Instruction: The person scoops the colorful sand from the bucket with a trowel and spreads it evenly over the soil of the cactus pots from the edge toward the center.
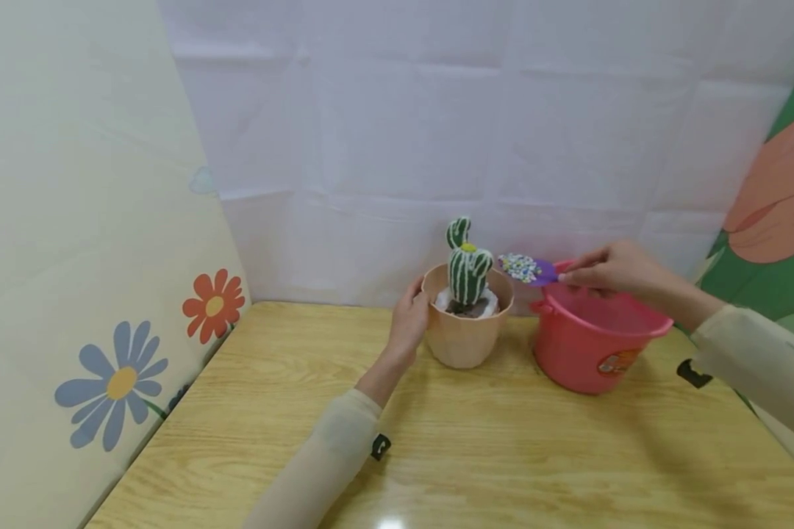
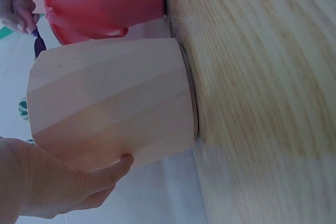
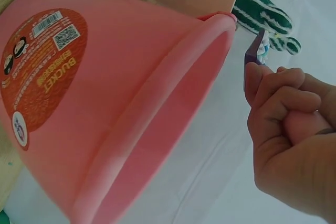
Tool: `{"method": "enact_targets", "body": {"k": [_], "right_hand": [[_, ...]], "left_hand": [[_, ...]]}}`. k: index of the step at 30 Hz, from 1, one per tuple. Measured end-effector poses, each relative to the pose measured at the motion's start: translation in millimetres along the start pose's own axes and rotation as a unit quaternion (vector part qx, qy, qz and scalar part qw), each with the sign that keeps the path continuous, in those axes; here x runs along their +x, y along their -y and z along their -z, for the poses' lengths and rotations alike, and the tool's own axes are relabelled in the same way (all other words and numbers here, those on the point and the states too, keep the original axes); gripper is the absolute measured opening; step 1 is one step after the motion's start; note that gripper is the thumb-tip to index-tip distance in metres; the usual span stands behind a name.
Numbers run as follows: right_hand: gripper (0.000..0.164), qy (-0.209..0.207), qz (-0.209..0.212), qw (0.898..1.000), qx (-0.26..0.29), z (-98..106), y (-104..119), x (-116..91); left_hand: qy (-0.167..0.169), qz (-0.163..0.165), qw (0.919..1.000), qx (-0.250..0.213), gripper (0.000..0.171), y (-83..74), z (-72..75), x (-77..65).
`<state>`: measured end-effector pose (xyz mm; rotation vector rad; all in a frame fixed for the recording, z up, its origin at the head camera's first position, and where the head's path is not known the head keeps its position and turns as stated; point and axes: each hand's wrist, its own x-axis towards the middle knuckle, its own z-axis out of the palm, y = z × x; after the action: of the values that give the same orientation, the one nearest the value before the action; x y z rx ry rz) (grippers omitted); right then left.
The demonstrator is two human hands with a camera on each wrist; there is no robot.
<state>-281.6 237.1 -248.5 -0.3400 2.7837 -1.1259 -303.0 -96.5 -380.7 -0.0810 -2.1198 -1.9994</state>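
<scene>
A knitted green-and-white cactus [image 1: 467,275] stands in a peach flowerpot [image 1: 462,342] on the table, with white and brown material around its base. My left hand [image 1: 410,319] holds the pot at its left side; in the left wrist view the thumb [image 2: 113,174] lies along the pot's wall. My right hand [image 1: 612,272] grips a small trowel by its pink handle [image 3: 304,127]. The trowel's purple blade [image 1: 544,272] carries a heap of small multicoloured pellets [image 1: 519,267], just right of the cactus, near the pot's rim.
A pink-red bucket [image 1: 576,353] stands right of the pot, below my right hand; its inside is only partly visible. The wooden table [image 1: 317,411] meets a white cloth [image 1: 370,147] at the back. Flower-printed panels [image 1: 73,220] flank both sides.
</scene>
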Motion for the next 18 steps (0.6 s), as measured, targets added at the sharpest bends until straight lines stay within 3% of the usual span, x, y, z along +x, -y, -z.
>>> {"method": "enact_targets", "body": {"k": [14, 18], "right_hand": [[0.032, -0.010, 0.026, 1.000, -0.005, -19.8, 12.3, 20.3], [0.032, -0.008, 0.018, 1.000, -0.002, -24.7, 15.3, 22.6]], "left_hand": [[0.002, 0.008, 1.0000, 0.002, 0.051, -0.6, 0.8, -0.5], [0.005, 0.010, 0.9999, 0.003, 0.052, 0.3, 1.0, -0.7]]}}
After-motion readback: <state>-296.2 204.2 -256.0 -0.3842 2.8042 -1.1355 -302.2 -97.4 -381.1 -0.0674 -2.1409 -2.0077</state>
